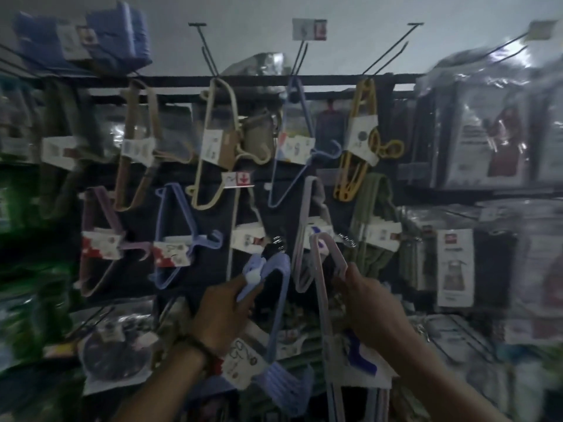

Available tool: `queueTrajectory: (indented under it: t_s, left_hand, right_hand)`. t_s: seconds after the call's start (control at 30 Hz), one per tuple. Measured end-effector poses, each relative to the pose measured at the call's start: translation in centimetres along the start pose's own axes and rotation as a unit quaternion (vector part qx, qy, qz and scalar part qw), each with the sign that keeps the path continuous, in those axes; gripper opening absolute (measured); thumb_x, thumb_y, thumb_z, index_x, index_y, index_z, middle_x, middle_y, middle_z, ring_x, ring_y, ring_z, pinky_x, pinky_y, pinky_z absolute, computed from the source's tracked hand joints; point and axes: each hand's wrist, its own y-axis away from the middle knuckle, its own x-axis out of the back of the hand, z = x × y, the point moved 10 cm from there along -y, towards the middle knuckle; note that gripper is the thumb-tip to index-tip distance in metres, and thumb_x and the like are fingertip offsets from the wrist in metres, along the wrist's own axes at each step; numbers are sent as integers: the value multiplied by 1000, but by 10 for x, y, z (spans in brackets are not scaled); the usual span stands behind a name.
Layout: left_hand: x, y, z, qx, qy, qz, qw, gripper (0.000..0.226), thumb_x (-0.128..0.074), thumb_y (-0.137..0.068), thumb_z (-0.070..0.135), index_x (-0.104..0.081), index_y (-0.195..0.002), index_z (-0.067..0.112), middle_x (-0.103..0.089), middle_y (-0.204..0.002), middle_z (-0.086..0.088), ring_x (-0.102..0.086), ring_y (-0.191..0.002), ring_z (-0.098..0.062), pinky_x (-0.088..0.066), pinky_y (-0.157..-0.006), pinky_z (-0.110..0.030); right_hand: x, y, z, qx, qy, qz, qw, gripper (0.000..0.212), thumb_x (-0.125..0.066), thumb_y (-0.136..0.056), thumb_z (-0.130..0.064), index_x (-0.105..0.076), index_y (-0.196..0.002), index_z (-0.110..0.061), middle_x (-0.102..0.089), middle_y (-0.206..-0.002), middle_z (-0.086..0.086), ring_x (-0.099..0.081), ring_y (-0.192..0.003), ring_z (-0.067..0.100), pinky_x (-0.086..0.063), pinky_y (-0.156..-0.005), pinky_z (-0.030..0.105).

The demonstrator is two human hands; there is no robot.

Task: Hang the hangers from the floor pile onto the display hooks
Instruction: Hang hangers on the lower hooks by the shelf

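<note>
I face a dim display wall hung with bundles of plastic hangers. My left hand [227, 303] grips a blue hanger bundle [278, 303] near its top corner; a white label [240, 365] hangs below my wrist. My right hand [367, 295] grips a pale pink hanger bundle [324, 269] by its upper end, with a blue-and-white label [359, 357] lower down. Both bundles are held up close to the lower row of hooks, near a metal hook tip [275, 243]. Another pale pink bundle [304, 233] hangs just behind the one I hold.
Upper hooks carry beige [219, 141], blue [300, 141] and yellow [356, 141] hanger bundles; the lower row holds purple [97, 239], blue [175, 236] and green [370, 220] ones. Bare black hooks [207, 50] jut out above. Plastic-wrapped packages [487, 129] fill the right side.
</note>
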Motion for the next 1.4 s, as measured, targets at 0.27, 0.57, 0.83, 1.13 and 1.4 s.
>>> queueTrajectory:
  t_s: [0.27, 0.57, 0.83, 1.13, 1.4]
  left_hand:
    - [-37, -110, 20, -104, -41, -36, 993, 52, -64, -102, 28, -49, -54, 38, -58, -47, 25, -60, -56, 14, -40, -55, -6]
    - [-75, -176, 31, -206, 16, -37, 978, 60, -37, -87, 83, -64, -74, 31, -69, -76, 9, -66, -74, 8, -45, -61, -9]
    - [-94, -201, 42, -216, 39, -34, 975, 21, -51, -97, 54, -62, -83, 42, -62, -80, 27, -64, -75, 13, -40, -67, -1]
    - [-106, -207, 43, -262, 49, 5, 964, 74, -41, -101, 68, -80, -109, 6, -78, -108, 3, -66, -106, -10, -33, -89, 9]
    - [-121, -225, 28, -230, 80, 8, 970, 55, -42, -97, 77, -52, -139, 42, -60, -142, 18, -57, -135, 0, -43, -115, -22]
  right_hand:
    - [-2, -111, 19, -7, 95, 9, 995, 30, -50, -105, -28, -39, -130, -18, -69, -103, 8, -71, -90, 32, -48, -63, 38]
    - [-14, -208, 20, -8, 85, 34, 996, 38, -70, -94, -22, -43, -121, -19, -66, -100, 7, -68, -85, 28, -61, -73, 47]
    - [-11, -227, 31, 44, 82, 134, 987, 34, -67, -96, -23, -39, -115, -24, -65, -91, 0, -67, -73, 20, -60, -67, 39]
    - [-17, -238, 38, 99, 98, 228, 964, 54, -72, -93, -25, -28, -124, -23, -58, -104, -1, -62, -73, 16, -59, -63, 37]
    - [-15, -248, 43, 119, 18, 299, 947, 38, -71, -94, -33, -42, -113, -18, -65, -90, 4, -61, -56, 18, -47, -44, 30]
